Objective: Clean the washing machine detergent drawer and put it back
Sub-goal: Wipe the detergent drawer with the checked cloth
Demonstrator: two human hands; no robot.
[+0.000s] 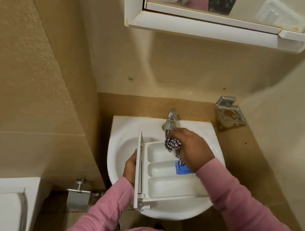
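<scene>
Left hand (130,170) grips light, stiff, prob. wet-slick drawer (167,176) by front panel; right hand (188,148) bunches soft cloth (172,144).

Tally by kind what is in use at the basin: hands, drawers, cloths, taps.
hands: 2, left hand and right hand
detergent drawer: 1
checked cloth: 1
tap: 1
total: 5

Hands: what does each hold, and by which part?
Left hand grips the detergent drawer by its front panel; right hand holds a bunched checked cloth.
</scene>
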